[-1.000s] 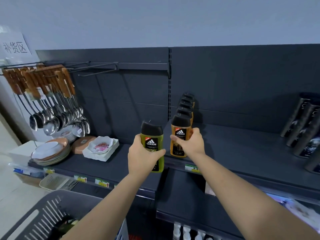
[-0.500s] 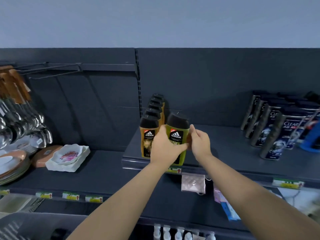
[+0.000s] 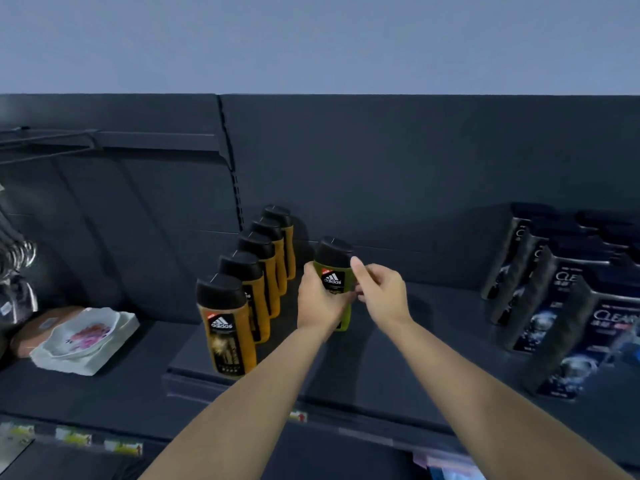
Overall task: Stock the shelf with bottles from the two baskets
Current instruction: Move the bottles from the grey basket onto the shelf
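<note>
Firmly, left hand (image 3: 320, 301) grips the green bottle (image 3: 333, 271); right hand (image 3: 381, 292) pinches its side

A row of orange bottles (image 3: 256, 292) runs front to back along the left edge of a dark shelf (image 3: 450, 313). Just right of the row's back half, a green bottle (image 3: 334, 275) is held upright, gripped by the left hand (image 3: 318, 303) and pinched by the right hand (image 3: 381, 292), blocking that lane. Right of the row's front bottles the board is bare. Farther right, open board reaches a block of dark shampoo bottles (image 3: 554, 306). Behind the row, the back panel (image 3: 381, 161) closes the shelf. Left of the row, lower down, white dishes (image 3: 83, 337) sit well apart.
</note>
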The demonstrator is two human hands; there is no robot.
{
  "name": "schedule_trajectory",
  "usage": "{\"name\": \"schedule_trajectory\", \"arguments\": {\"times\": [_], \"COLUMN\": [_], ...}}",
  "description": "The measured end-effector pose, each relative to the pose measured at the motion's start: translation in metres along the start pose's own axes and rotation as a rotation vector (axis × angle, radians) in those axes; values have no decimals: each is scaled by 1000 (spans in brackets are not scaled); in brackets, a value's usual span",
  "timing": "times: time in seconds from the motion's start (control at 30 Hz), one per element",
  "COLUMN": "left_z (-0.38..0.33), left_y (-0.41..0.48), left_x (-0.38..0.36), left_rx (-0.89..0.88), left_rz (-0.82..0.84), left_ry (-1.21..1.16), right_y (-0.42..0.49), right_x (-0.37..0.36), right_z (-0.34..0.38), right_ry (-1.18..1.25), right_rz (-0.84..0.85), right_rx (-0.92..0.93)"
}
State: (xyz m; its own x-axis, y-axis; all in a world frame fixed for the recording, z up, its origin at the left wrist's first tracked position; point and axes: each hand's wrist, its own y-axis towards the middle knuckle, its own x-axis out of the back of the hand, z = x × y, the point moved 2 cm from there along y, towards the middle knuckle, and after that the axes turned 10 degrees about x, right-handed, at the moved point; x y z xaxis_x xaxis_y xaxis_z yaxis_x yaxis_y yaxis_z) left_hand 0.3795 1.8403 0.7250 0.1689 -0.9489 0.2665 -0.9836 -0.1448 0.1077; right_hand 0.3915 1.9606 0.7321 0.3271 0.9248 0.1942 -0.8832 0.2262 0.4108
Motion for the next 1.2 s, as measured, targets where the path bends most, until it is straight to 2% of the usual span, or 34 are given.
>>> {"name": "schedule_trajectory", "arguments": {"times": [0.27, 0.5, 0.73, 0.97, 1.2], "left_z": [8, 9, 11, 12, 6], "left_y": [59, 93, 93, 100, 105], "left_x": [-35, -47, -55, -63, -70], "left_rx": [-100, 1, -15, -6, 54], "left_rz": [-33, -23, -85, -132, -118], "left_ry": [70, 175, 154, 136, 177], "right_y": [53, 93, 101, 95, 65], "right_x": [-14, -17, -15, -19, 2], "right_z": [-32, -50, -56, -57, -84], "right_ry": [-50, -195, -218, -142, -222], "right_rz": [78, 153, 190, 134, 50], "right_rx": [77, 88, 143, 63, -70]}}
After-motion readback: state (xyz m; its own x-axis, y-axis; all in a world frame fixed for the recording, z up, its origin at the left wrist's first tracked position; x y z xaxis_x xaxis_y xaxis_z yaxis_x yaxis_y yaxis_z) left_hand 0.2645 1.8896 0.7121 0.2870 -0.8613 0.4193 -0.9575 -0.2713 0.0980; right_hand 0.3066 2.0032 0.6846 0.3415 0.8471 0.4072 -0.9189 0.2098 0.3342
